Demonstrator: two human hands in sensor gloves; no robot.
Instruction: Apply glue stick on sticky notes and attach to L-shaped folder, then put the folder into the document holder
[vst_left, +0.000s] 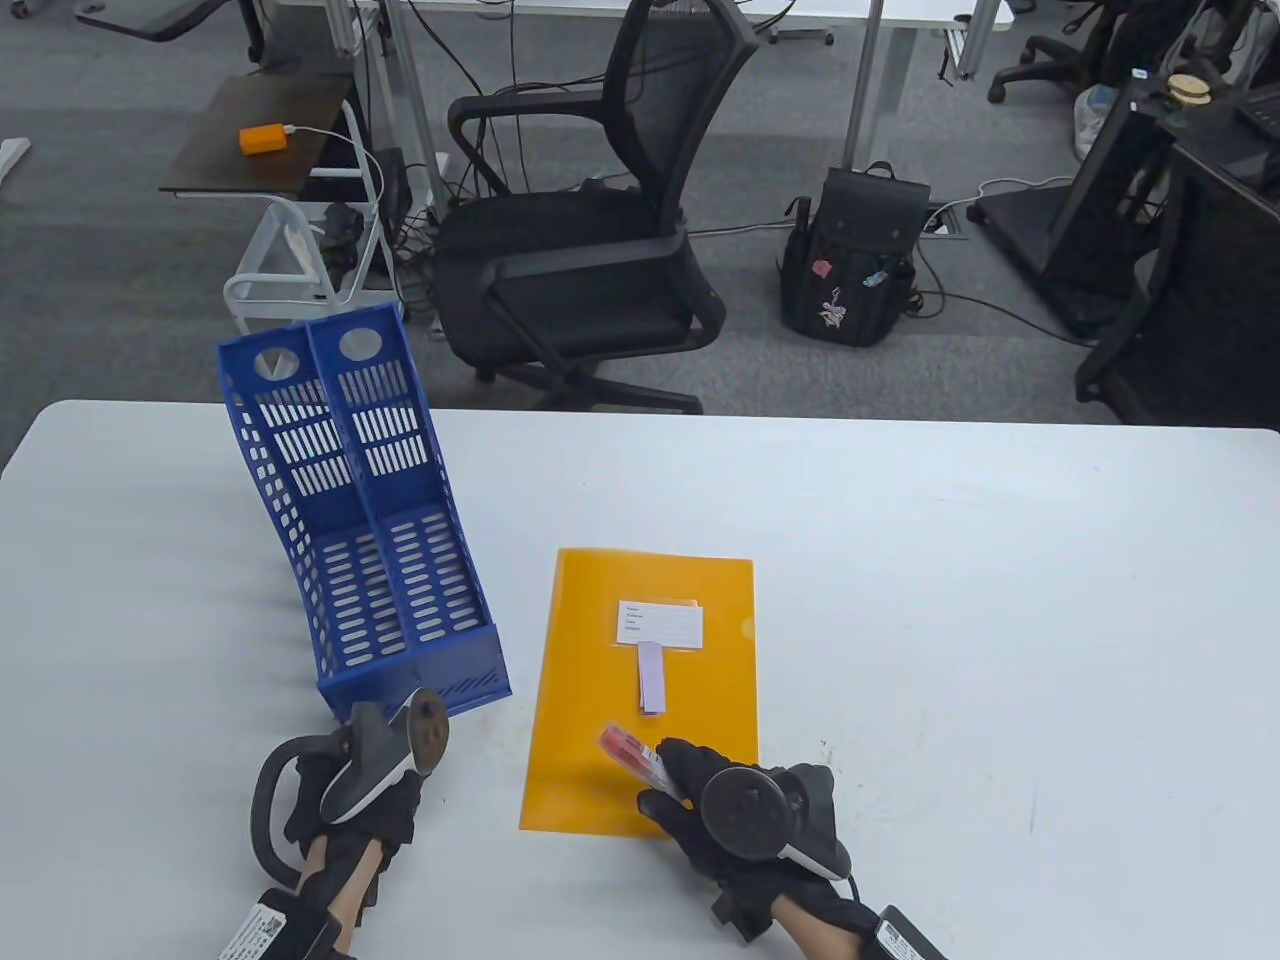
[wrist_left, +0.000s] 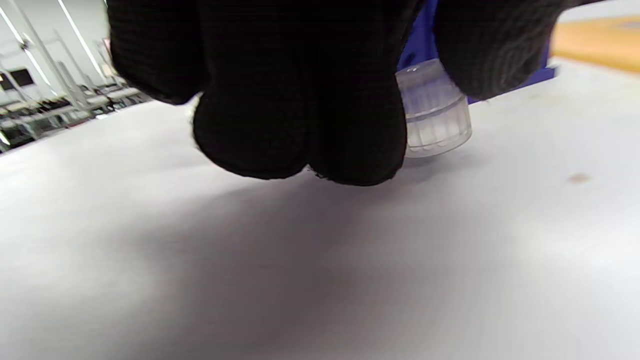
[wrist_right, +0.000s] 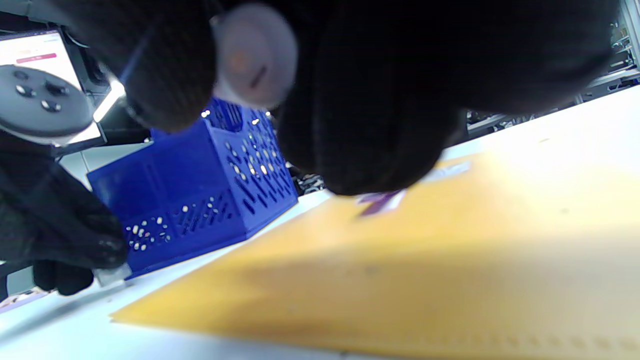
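Near edge of the table (vst_left: 1000, 600), left of centre: left hand (vst_left: 350, 800), gloved, tracker on its back. Left wrist view shows its fingers (wrist_left: 300, 100) curled down around a clear ribbed cap (wrist_left: 436, 117), which sits just above or on the tabletop; cannot tell if it touches. The right wrist view shows the same cap at that hand's fingertips, low to the surface.

Near edge, right of centre: right hand (vst_left: 740, 810), gloved, clenched around the glue stick (vst_left: 640, 757). The red tube pokes out up-left from the fist, over the near end of the folder. Right wrist view shows the stick's round end (wrist_right: 255, 55) between the curled fingers, blurred.

Under and beyond that hand: orange L-shaped folder (vst_left: 640, 690), lying flat, long side running away from the near edge, roughly mid-table. On its far half, a white label (vst_left: 658, 623). Just below the label, touching it, a narrow pale purple sticky note (vst_left: 651, 679), lying lengthwise on the folder.

Left of the folder, just beside it and not touching: blue document holder (vst_left: 370, 540), two compartments, perforated walls, reaching back toward the far left edge. Both compartments look empty.

Beyond the table: black office chair (vst_left: 590, 220), black backpack (vst_left: 860, 260) on the floor.
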